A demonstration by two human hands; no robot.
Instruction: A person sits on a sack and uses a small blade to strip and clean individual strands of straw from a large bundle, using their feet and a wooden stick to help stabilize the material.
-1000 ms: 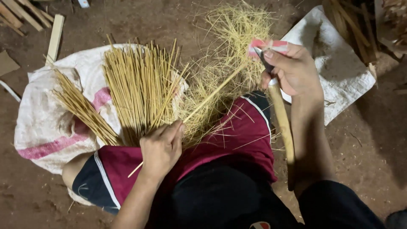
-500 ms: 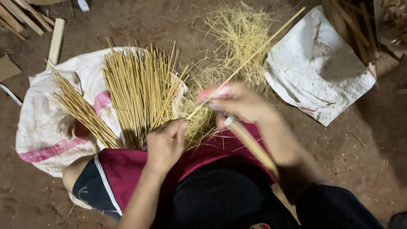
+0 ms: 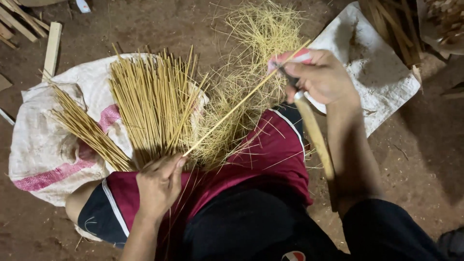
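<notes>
My left hand (image 3: 157,186) pinches one thin bamboo stick (image 3: 241,100); my right hand (image 3: 321,77) clenches a wooden-handled knife (image 3: 311,128) against it. Many finished sticks (image 3: 150,104) lie fanned; shavings (image 3: 246,82) piled.

White sack (image 3: 38,145) with pink stripe, left; white sack (image 3: 382,82), upper right.

A thin, pale bamboo splint (image 3: 232,108) is stretched diagonally above the lap, its lower end pinched at the left, its upper end raised to the right. A knife with a long wooden handle (image 3: 314,135) is pressed against its top; the blade seems hidden.
</notes>
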